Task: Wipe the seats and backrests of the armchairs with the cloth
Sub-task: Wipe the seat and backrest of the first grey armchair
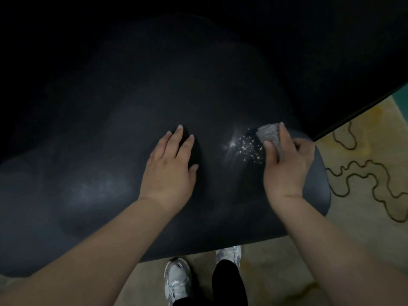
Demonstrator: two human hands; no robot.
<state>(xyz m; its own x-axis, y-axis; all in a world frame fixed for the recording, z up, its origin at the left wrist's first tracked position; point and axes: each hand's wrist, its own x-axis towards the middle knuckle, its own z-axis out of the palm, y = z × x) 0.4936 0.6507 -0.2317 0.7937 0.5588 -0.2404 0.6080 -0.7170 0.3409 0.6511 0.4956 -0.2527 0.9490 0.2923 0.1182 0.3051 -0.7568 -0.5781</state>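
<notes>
Two bare forearms enter from the bottom edge, nearest the lens. Below them, two grey-white mesh sneakers and black trouser legs stand on a beige carpet patterned with dark wavy outlines, yellowish patches and a teal strip at the far right.

Room dim; upper field nearly black. A large, dark, smooth-surfaced armchair seat with rounded contours fills most of the view, its front edge just above the shoes. Faint sheen on its left part.

Left hand: flat on the seat near its centre, fingers straight and spread, holding nothing.

Right hand: near the seat's right edge, fingers and thumb curled around a small grey textured cloth, pressing it onto the seat. Cloth bunched, mostly hidden beneath the fingers. Just left of it, a cluster of bright droplets and a wet glint.
</notes>
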